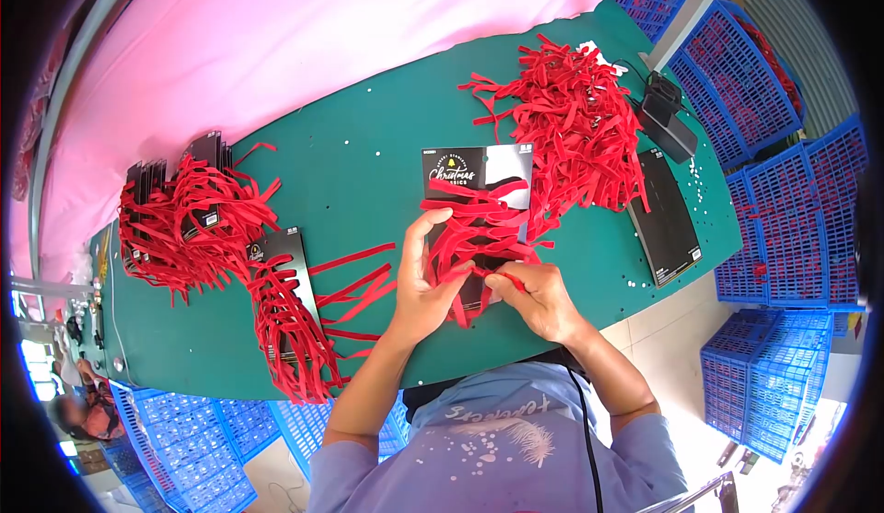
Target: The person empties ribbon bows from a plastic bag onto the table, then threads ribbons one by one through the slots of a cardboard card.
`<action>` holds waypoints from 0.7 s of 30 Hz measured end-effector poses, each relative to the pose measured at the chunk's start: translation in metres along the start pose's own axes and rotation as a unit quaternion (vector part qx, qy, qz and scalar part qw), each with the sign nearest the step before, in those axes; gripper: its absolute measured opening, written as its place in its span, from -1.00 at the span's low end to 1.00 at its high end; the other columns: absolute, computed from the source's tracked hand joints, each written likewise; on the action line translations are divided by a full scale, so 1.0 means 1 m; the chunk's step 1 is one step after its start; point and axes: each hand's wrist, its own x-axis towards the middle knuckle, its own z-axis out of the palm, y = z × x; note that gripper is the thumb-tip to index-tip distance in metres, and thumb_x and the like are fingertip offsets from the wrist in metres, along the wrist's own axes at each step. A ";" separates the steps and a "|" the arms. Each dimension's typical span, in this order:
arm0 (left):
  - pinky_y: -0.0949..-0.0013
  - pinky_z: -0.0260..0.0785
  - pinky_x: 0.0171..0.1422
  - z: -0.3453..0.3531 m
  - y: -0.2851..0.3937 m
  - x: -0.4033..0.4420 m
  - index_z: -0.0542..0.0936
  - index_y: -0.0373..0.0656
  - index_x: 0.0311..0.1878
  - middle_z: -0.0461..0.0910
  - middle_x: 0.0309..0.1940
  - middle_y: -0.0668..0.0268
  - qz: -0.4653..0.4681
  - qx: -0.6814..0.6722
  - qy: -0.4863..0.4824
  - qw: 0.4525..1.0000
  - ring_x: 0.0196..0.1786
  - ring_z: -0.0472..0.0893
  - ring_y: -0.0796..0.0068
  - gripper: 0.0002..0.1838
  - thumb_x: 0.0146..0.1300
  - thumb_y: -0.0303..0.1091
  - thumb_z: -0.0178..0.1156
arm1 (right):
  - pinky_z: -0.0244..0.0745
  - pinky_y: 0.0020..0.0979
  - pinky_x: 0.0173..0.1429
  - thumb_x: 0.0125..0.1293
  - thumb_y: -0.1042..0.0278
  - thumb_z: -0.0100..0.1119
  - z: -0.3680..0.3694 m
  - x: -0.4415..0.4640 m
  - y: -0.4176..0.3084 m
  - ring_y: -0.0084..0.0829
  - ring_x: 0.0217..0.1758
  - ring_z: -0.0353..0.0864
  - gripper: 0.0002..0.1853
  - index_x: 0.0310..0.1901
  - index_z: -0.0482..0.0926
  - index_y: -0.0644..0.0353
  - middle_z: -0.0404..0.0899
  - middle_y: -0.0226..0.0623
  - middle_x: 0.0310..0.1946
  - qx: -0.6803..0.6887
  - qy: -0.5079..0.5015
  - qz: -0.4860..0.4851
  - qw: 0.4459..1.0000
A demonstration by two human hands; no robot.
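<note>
A black card (451, 165) with "Christmas" lettering lies on the green table (368, 126), several red ribbon bows (479, 218) across it. Over its lower left side is my left hand (425, 278), thumb and fingers closed on a red ribbon near the card's lower part. My right hand (539, 301) pinches a red ribbon end at the card's lower right. Just beyond the card, to the upper right, spreads a large heap of loose red ribbons (580, 126). Left of my hands, another card (299, 273) carries red ribbons whose ends trail rightward.
Ribboned cards (193, 200) are piled at the left. Blank-looking black cards (668, 218) and a black device (668, 117) lie at the right. Blue crates (778, 218) surround the table. Pink cloth (304, 43) borders the far side. Another person (92, 412) is at lower left.
</note>
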 end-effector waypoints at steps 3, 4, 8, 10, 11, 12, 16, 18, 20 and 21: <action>0.39 0.44 0.30 -0.003 -0.004 0.000 0.17 -0.15 0.46 0.16 0.39 0.27 -0.010 0.013 0.009 1.000 0.37 0.39 0.44 -0.21 0.17 -0.76 0.19 | 0.46 -0.35 -0.32 0.45 0.30 0.17 -0.004 0.001 0.005 -0.38 -0.47 0.59 -0.75 -0.27 0.64 0.34 0.62 -0.22 -0.51 0.035 -0.018 0.036 0.999; 0.37 0.47 0.27 -0.003 -0.004 0.000 0.18 -0.13 0.46 0.15 0.40 0.29 -0.018 0.011 0.015 1.000 0.35 0.41 0.44 -0.20 0.16 -0.77 0.18 | 0.46 -0.35 -0.32 0.45 0.29 0.17 -0.005 0.000 0.004 -0.37 -0.47 0.60 -0.75 -0.27 0.64 0.33 0.62 -0.22 -0.51 0.035 -0.021 0.025 0.999; 0.39 0.46 0.27 0.003 0.001 0.000 0.17 -0.10 0.47 0.19 0.39 0.29 -0.068 -0.082 0.041 0.993 0.32 0.45 0.45 -0.19 0.17 -0.77 0.21 | 0.47 -0.34 -0.32 0.45 0.29 0.17 -0.005 -0.002 0.008 -0.32 -0.47 0.61 -0.75 -0.28 0.64 0.31 0.63 -0.22 -0.51 -0.035 -0.027 -0.041 0.998; 0.40 0.45 0.28 0.004 0.005 0.001 0.16 -0.09 0.47 0.21 0.38 0.30 -0.079 -0.098 0.053 0.991 0.30 0.47 0.46 -0.18 0.17 -0.76 0.22 | 0.47 -0.33 -0.33 0.46 0.29 0.17 -0.006 -0.004 0.008 -0.30 -0.48 0.62 -0.76 -0.28 0.63 0.31 0.63 -0.23 -0.51 -0.035 -0.026 -0.049 0.998; 0.40 0.45 0.28 0.003 0.003 0.000 0.17 -0.08 0.47 0.22 0.38 0.31 -0.080 -0.104 0.050 0.990 0.30 0.48 0.46 -0.18 0.17 -0.77 0.22 | 0.47 -0.32 -0.33 0.46 0.29 0.16 -0.006 -0.004 0.008 -0.29 -0.48 0.63 -0.76 -0.29 0.63 0.31 0.63 -0.23 -0.51 -0.035 -0.025 -0.054 0.998; 0.40 0.46 0.27 0.002 -0.001 0.000 0.17 -0.08 0.47 0.23 0.38 0.32 -0.081 -0.110 0.047 0.990 0.29 0.48 0.46 -0.17 0.17 -0.77 0.23 | 0.47 -0.32 -0.34 0.45 0.29 0.16 -0.007 -0.003 0.006 -0.29 -0.48 0.63 -0.76 -0.28 0.63 0.31 0.64 -0.23 -0.51 -0.032 -0.027 -0.059 0.997; 0.39 0.48 0.26 0.003 0.004 0.001 0.18 -0.08 0.47 0.21 0.39 0.34 -0.049 -0.072 0.025 0.996 0.29 0.48 0.44 -0.17 0.16 -0.77 0.24 | 0.47 -0.32 -0.35 0.45 0.31 0.17 -0.008 -0.001 0.000 -0.30 -0.48 0.64 -0.76 -0.28 0.64 0.33 0.64 -0.22 -0.51 -0.017 -0.023 -0.053 0.998; 0.39 0.48 0.25 0.003 0.002 0.001 0.18 -0.08 0.47 0.19 0.40 0.33 -0.047 -0.058 0.029 0.997 0.30 0.48 0.43 -0.17 0.16 -0.77 0.24 | 0.46 -0.29 -0.36 0.45 0.30 0.17 -0.006 0.000 0.000 -0.28 -0.49 0.62 -0.76 -0.28 0.63 0.32 0.62 -0.21 -0.52 -0.008 -0.015 -0.046 0.999; 0.39 0.49 0.25 0.003 0.002 0.000 0.18 -0.09 0.47 0.16 0.41 0.33 -0.048 -0.052 0.028 0.997 0.30 0.48 0.43 -0.18 0.17 -0.77 0.24 | 0.42 -0.24 -0.36 0.45 0.28 0.17 -0.004 -0.001 0.004 -0.24 -0.51 0.58 -0.76 -0.28 0.61 0.30 0.58 -0.18 -0.54 0.004 -0.008 -0.044 0.999; 0.39 0.49 0.25 0.003 0.002 0.000 0.18 -0.09 0.46 0.15 0.41 0.33 -0.051 -0.053 0.025 0.997 0.30 0.48 0.42 -0.18 0.17 -0.77 0.24 | 0.44 -0.27 -0.36 0.45 0.29 0.18 -0.004 -0.001 0.003 -0.26 -0.51 0.60 -0.77 -0.28 0.62 0.31 0.60 -0.19 -0.53 -0.004 -0.008 -0.043 0.999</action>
